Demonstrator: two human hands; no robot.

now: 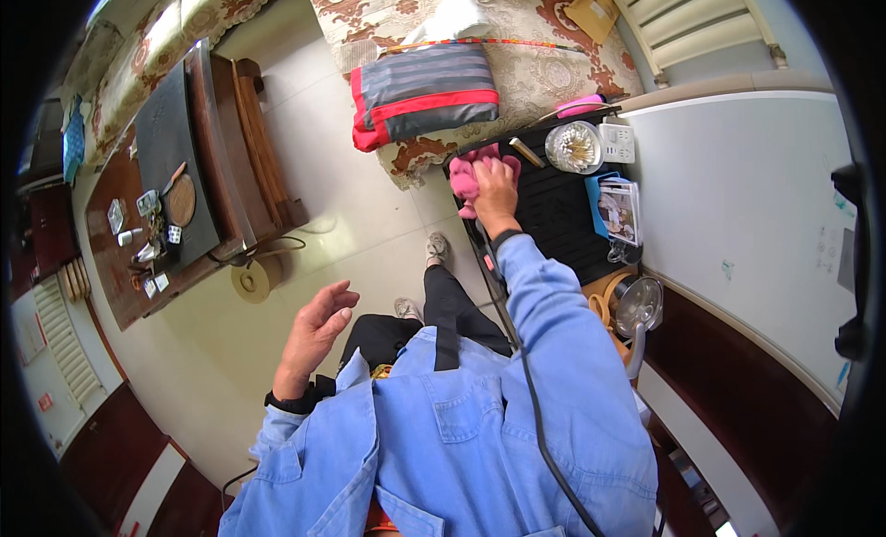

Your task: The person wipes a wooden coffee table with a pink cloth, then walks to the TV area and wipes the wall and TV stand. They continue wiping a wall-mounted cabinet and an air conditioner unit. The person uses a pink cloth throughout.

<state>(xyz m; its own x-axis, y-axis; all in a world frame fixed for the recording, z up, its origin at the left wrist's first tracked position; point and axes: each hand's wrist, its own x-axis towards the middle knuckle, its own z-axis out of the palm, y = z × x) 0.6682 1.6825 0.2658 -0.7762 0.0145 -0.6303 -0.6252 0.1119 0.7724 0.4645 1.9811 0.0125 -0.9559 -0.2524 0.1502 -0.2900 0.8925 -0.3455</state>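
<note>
A pink cloth lies bunched at the left corner of a black slatted surface, with my right hand pressed on it, fingers curled into its folds. Just beyond the hand rests a small pale stick-like object. Farther right stand a clear round container of cotton swabs and a white power strip. A blue holder with picture cards sits along the wall side. My left hand hangs in the air over the floor, fingers loosely apart, holding nothing.
A striped grey bag with red trim rests on a patterned sofa cover. At the left stands a dark wooden table with small items. A tape roll is beside it. A glass-lidded pot stands near my right arm.
</note>
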